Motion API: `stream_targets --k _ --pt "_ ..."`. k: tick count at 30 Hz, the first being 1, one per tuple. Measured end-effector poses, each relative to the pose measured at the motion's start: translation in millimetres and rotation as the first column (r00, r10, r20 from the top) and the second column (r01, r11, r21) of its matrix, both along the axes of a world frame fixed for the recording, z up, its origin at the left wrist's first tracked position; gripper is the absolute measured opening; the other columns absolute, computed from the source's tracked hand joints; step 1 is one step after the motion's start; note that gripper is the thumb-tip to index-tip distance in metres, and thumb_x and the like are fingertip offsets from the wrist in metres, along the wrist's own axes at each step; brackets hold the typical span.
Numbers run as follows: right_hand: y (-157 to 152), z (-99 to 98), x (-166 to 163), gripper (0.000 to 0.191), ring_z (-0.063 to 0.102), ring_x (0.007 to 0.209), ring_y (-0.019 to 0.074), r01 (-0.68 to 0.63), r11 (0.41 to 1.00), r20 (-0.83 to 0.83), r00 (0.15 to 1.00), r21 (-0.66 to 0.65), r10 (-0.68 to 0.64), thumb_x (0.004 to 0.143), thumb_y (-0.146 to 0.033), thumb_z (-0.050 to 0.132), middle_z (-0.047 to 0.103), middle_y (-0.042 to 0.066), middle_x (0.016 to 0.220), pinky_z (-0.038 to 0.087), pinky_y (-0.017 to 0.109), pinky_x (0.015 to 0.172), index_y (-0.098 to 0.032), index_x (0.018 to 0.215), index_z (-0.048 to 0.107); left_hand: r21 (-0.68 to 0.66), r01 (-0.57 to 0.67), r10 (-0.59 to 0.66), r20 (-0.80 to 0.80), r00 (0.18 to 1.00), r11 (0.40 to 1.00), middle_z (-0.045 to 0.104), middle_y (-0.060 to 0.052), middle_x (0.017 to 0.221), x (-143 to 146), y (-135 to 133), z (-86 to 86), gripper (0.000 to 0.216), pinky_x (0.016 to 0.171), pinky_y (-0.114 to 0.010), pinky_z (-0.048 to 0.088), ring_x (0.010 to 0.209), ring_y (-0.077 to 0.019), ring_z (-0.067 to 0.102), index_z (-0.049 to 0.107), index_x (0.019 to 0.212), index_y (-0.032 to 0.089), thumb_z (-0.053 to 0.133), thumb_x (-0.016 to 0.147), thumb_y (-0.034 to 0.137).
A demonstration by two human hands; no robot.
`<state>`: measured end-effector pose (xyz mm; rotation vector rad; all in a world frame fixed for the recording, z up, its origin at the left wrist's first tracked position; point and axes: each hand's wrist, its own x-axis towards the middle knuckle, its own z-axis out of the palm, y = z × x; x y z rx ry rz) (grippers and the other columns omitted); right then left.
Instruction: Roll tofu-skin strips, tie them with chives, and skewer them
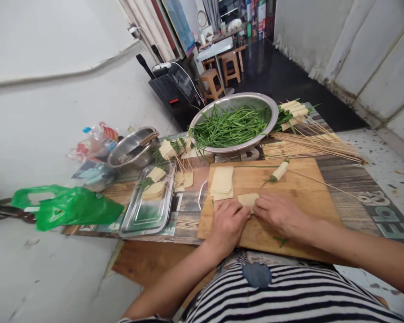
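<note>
My left hand (227,224) and my right hand (276,213) meet at the middle of the wooden cutting board (303,215). Both have their fingers bent and closed on a pale tofu sheet (248,199), whose near edge they hide. Beyond my left hand lies a stack of tofu sheets (222,181). At the board's far right, a finished tofu roll (279,171) with green chives poking out of both ends sits on a thin skewer (318,183). A few chive bits (282,241) lie near the board's front edge.
A steel bowl (272,116) heaped with chives (235,128) stands behind the board. Skewered rolls (294,110) and bare bamboo skewers (323,146) lie to its right. Leftward are a metal tray (146,222) with sheets, a smaller bowl (134,143) and a green bag (77,208).
</note>
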<state>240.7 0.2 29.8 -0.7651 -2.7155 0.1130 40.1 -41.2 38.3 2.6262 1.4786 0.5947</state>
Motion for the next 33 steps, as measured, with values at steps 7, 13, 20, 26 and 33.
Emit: stream_targets --k 7,13,20,26,33 --pt "4.9 -0.3 2.2 0.028 0.04 0.072 0.0177 0.039 0.996 0.0 0.999 -0.081 -0.04 0.097 -0.022 0.044 0.054 0.003 0.076 0.025 0.033 0.067 -0.017 0.076 0.062 -0.019 0.106 -0.107 -0.11 0.988 0.994 0.066 -0.003 0.09 -0.5 7.9 2.2 0.018 0.08 -0.035 0.032 0.091 -0.0175 0.053 0.065 0.095 0.019 0.048 0.098 0.025" --pt "2.5 -2.9 1.0 0.033 0.042 0.072 0.0181 -0.06 0.988 -0.038 0.997 0.141 0.066 0.098 -0.014 0.035 0.057 0.006 0.074 0.03 0.034 0.072 -0.013 0.082 0.064 -0.161 0.114 -0.136 -0.129 0.982 0.98 0.064 -0.002 0.078 2.1 21.1 17.4 0.023 0.073 -0.035 0.029 0.081 -0.0172 0.05 0.067 0.079 0.02 0.052 0.096 0.025" --pt "26.1 8.5 -2.3 0.032 0.038 0.064 0.0137 -0.014 0.966 0.045 0.999 -0.258 0.026 0.095 -0.019 0.046 0.056 0.003 0.07 0.021 0.032 0.06 -0.015 0.068 0.063 -0.034 0.082 -0.087 -0.163 0.983 0.996 0.065 -0.002 0.082 2.8 12.9 8.2 0.022 0.077 -0.038 0.026 0.085 -0.0187 0.052 0.063 0.09 0.019 0.046 0.099 0.03" --pt "9.9 -4.0 0.1 0.032 0.043 0.071 0.0187 0.021 0.999 -0.063 0.998 0.043 -0.018 0.097 -0.019 0.04 0.058 0.007 0.075 0.028 0.033 0.065 -0.015 0.08 0.067 -0.148 0.059 -0.076 -0.108 0.991 0.987 0.063 -0.002 0.075 4.3 28.6 12.4 0.032 0.074 -0.036 0.027 0.081 -0.0168 0.05 0.067 0.074 0.02 0.049 0.098 0.031" --pt "6.9 -5.0 -1.6 0.027 0.043 0.072 0.0189 -0.015 0.992 -0.024 1.0 0.125 0.019 0.096 -0.015 0.041 0.057 0.007 0.076 0.03 0.034 0.064 -0.013 0.083 0.064 -0.051 0.047 -0.053 -0.123 0.991 0.998 0.061 -0.002 0.079 3.1 24.2 5.0 0.027 0.072 -0.034 0.03 0.08 -0.0171 0.05 0.068 0.083 0.021 0.048 0.098 0.032"
